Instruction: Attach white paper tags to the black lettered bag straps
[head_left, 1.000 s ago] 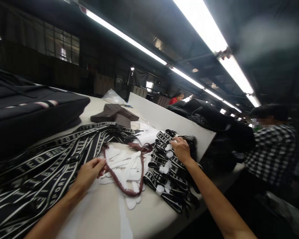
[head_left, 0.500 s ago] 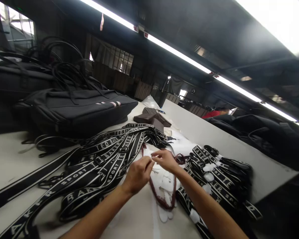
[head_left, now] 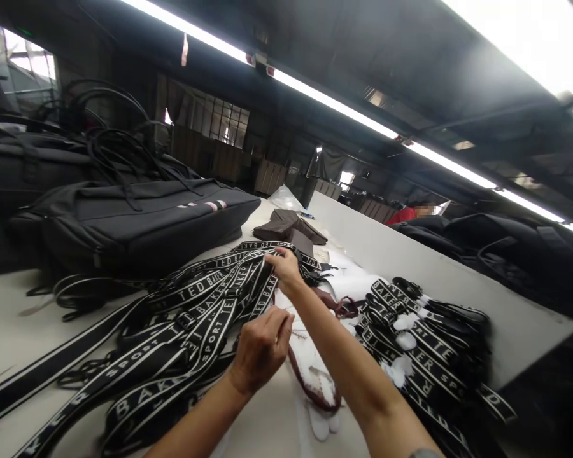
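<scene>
My right hand [head_left: 285, 267] reaches over the far end of a heap of black webbing straps [head_left: 207, 305] printed with white lettering. Its thumb and fingertips close on one strap [head_left: 256, 256] at the top of that heap. Nearer to me, my left hand [head_left: 263, 343] is closed, thumb pressed to the fingers, just right of the heap. Whatever it may pinch is hidden or too small to name. Below both hands lies a white piece with a dark red edge [head_left: 318, 375], partly covered by my right forearm.
A second pile of lettered straps [head_left: 424, 343], with white wrapping bits, lies to the right. Large black bags [head_left: 143, 216] stand at the left. Brown folded pieces [head_left: 289, 228] lie behind the straps. A low white partition [head_left: 410, 254] borders the table; a person in red [head_left: 405, 213] is beyond it.
My right hand has left my left hand and moved forward to the strap heap, where its fingers meet a strap. My left hand stays closed, slightly nearer to me.
</scene>
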{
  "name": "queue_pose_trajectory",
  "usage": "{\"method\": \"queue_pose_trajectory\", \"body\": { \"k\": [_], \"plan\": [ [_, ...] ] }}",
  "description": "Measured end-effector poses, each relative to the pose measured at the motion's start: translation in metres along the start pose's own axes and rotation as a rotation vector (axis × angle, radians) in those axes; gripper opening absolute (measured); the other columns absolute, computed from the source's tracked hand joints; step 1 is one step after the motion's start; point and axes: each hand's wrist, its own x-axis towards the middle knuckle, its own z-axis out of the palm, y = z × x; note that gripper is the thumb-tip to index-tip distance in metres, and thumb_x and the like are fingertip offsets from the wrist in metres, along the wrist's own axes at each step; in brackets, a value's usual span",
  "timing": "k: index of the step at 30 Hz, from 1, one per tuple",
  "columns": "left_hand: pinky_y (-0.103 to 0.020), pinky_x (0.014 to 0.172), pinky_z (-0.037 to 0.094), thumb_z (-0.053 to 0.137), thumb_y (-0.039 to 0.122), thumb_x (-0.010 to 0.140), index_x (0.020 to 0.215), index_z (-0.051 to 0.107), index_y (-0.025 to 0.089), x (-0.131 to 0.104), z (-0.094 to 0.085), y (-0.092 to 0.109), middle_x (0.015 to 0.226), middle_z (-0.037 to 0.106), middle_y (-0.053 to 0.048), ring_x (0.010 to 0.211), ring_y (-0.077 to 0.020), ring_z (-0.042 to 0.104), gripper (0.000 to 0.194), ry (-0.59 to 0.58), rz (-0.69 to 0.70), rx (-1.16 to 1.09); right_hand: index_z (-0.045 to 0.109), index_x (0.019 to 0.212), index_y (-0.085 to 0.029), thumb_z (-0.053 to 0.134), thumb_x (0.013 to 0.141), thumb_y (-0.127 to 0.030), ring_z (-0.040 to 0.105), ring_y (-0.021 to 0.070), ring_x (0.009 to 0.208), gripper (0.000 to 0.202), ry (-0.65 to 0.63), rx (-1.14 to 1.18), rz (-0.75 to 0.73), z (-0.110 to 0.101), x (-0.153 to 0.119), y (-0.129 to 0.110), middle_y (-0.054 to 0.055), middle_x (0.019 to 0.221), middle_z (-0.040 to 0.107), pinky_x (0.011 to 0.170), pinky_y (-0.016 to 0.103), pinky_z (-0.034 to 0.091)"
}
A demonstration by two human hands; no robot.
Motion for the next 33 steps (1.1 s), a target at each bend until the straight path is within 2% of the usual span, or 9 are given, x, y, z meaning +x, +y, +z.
{"method": "queue_pose_trajectory", "body": {
  "k": [3,7,10,13,17,23,27,30,33],
  "plan": [
    [-0.028,0.065,0.038,0.047,0.021,0.095,0.079,0.054,0.019,0.001,-0.001,0.000,0.072,0.056,-0.003,0.066,-0.0157,0.055,0.018,0.047,-0.078,-0.099,0.058,0.114,-0.020,0.068,0.078,-0.030,0.061,0.0108,0.080,0.039,-0.056,0.155,-0.314,-0.032,0.001,-0.059,0.002,0.095,0.065,0.073,0.022,0.052],
    [-0.028,0.065,0.040,0.047,0.025,0.096,0.081,0.055,0.020,-0.002,0.005,0.001,0.073,0.057,-0.002,0.065,-0.0149,0.054,0.017,-0.062,-0.141,-0.178,0.064,0.106,-0.020,0.070,0.077,-0.036,0.061,0.0173,0.106,0.034,0.007,0.246,-0.835,-0.079,0.004,-0.145,0.006,0.114,0.065,0.096,0.033,0.051],
    [-0.026,0.062,0.043,0.052,0.031,0.094,0.089,0.056,0.020,-0.006,0.011,0.000,0.075,0.060,-0.001,0.063,-0.0144,0.056,0.012,-0.113,-0.184,-0.228,0.062,0.117,-0.019,0.065,0.083,-0.038,0.059,0.0217,0.118,0.039,0.071,0.189,-1.037,-0.106,0.005,-0.197,0.009,0.123,0.062,0.104,0.039,0.047],
    [-0.026,0.058,0.042,0.060,0.036,0.090,0.081,0.054,0.021,-0.005,0.010,0.000,0.067,0.056,0.001,0.055,-0.0134,0.052,0.019,0.000,-0.151,-0.204,0.059,0.126,-0.020,0.058,0.089,-0.044,0.056,0.0244,0.123,0.044,0.044,0.095,-1.108,-0.123,0.003,-0.230,0.009,0.127,0.060,0.104,0.043,0.048],
    [-0.027,0.062,0.048,0.070,0.041,0.082,0.080,0.056,0.021,0.007,-0.005,0.007,0.068,0.058,0.001,0.059,-0.0146,0.056,0.025,0.155,-0.148,-0.243,0.058,0.129,-0.021,0.056,0.091,-0.050,0.050,0.0264,0.130,0.048,0.014,-0.017,-1.112,-0.133,-0.003,-0.242,0.009,0.129,0.059,0.099,0.046,0.050],
    [-0.038,0.097,0.050,0.068,0.045,0.083,0.117,0.063,0.027,0.013,-0.021,0.025,0.121,0.064,-0.008,0.114,-0.0261,0.060,0.039,-0.247,-0.265,-0.521,0.063,0.123,-0.021,0.060,0.090,-0.042,0.053,0.0250,0.128,0.039,-0.026,-0.007,-1.049,-0.125,-0.037,-0.225,0.008,0.123,0.064,0.104,0.045,0.048],
    [-0.043,0.106,0.046,0.066,0.041,0.086,0.143,0.042,0.028,0.025,-0.024,0.045,0.141,0.051,-0.013,0.127,-0.0278,0.052,0.063,-0.297,-0.378,-0.704,0.068,0.113,-0.016,0.063,0.088,-0.025,0.063,0.0201,0.114,0.027,-0.151,0.112,-1.080,-0.119,-0.067,-0.226,0.005,0.107,0.071,0.107,0.039,0.047],
    [-0.039,0.098,0.051,0.069,0.037,0.084,0.146,0.036,0.025,0.058,-0.032,0.067,0.131,0.058,-0.014,0.118,-0.0265,0.059,0.071,-0.260,-0.401,-0.827,0.067,0.117,-0.019,0.057,0.092,-0.023,0.062,0.0194,0.117,0.027,-0.123,0.108,-1.135,-0.123,-0.084,-0.240,-0.001,0.107,0.071,0.106,0.039,0.047],
    [-0.028,0.073,0.056,0.075,0.034,0.079,0.133,0.052,0.018,0.105,-0.052,0.091,0.095,0.069,-0.009,0.083,-0.0194,0.066,0.061,-0.200,-0.376,-0.830,0.063,0.122,-0.019,0.050,0.094,-0.020,0.059,0.0172,0.120,0.031,-0.097,0.137,-1.131,-0.136,-0.098,-0.257,-0.002,0.113,0.070,0.106,0.037,0.046]
  ]
}}
